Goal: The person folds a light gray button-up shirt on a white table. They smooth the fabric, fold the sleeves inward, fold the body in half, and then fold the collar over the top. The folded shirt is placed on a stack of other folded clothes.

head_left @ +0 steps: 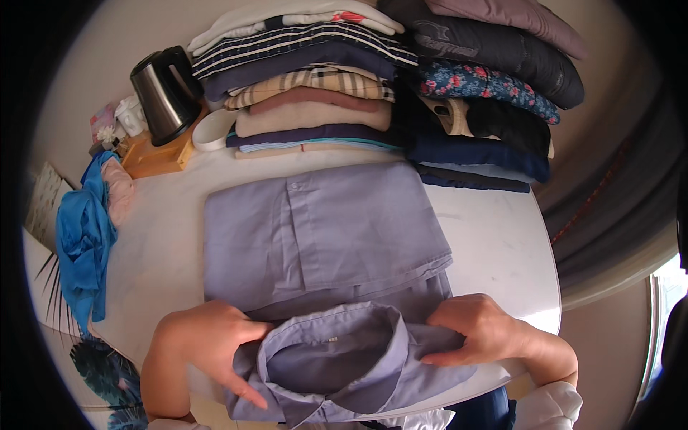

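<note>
A grey-blue collared shirt (pixel 358 229) lies partly folded in front of me, its lower part turned up toward the far side. The collar (pixel 330 340) stands as a loop at the near table edge, with a small label inside it. My left hand (pixel 215 344) grips the shirt's left shoulder, thumb on the near side and a finger by the collar. On the opposite shoulder, my right hand (pixel 480 331) is closed with cloth between thumb and fingers. Some fingertips are hidden in the fabric.
The white table (pixel 158 244) has a rounded right edge. Behind the shirt stand a stack of folded clothes (pixel 308 93) and a darker stack (pixel 487 93). A kettle (pixel 163 97) on a wooden tray, a white bowl (pixel 212 130) and blue cloth (pixel 86 236) are on the left.
</note>
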Tool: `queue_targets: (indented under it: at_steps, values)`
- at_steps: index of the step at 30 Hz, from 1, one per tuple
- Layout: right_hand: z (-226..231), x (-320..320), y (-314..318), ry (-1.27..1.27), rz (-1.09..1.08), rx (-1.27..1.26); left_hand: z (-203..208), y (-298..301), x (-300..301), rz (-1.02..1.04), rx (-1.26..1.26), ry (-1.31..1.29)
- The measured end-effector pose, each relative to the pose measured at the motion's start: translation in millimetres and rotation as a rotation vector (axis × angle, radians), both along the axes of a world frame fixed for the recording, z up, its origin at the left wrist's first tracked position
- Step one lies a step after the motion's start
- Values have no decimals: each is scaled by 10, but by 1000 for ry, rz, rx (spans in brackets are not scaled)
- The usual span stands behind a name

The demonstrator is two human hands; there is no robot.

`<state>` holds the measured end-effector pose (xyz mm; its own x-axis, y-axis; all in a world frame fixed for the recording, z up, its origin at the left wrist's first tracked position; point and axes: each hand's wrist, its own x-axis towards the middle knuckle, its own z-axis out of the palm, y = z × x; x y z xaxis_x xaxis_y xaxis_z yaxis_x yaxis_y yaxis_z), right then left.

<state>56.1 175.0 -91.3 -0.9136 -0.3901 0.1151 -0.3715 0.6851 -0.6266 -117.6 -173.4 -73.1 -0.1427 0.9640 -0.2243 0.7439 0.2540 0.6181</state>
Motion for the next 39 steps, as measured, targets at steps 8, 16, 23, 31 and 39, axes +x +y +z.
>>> queue_targets:
  at_steps: [8,16,23,31,39]
  values:
    - [197,147,34,-178,417,-285,-191,-15,-67,-493,10,-580]
    - [230,260,-27,-266,640,-202,-334,96,71,-595,-14,-784]
    - [172,211,12,-305,537,-275,-315,85,9,-525,-76,-751]
    - [35,58,101,-411,348,-216,-297,66,-11,-455,-40,-671]
    - [-4,30,87,-373,257,-220,-334,31,7,-374,42,-736]
